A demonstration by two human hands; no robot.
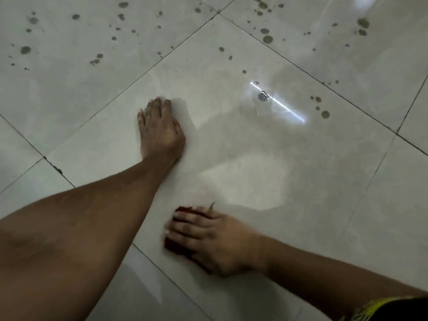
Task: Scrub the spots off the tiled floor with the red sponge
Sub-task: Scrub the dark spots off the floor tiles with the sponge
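Spotted tiled floor (254, 158), one red sponge (178, 245) under clenched right-hand fingers (185, 225), left hand (159, 130) flat, released.

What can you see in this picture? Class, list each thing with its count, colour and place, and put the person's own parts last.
Tiled floor: one, glossy pale grey, dark grout lines, fills the view.
Spots: many, dark olive-brown, across the far tiles; a few at right.
Droplet: one, silvery, in a bright light streak.
Red sponge: one, under the right hand, pressed on the floor.
Cloth: yellow and black, bottom right corner.
Left hand: flat on the tile.
Right hand: blurred, gripping the sponge.
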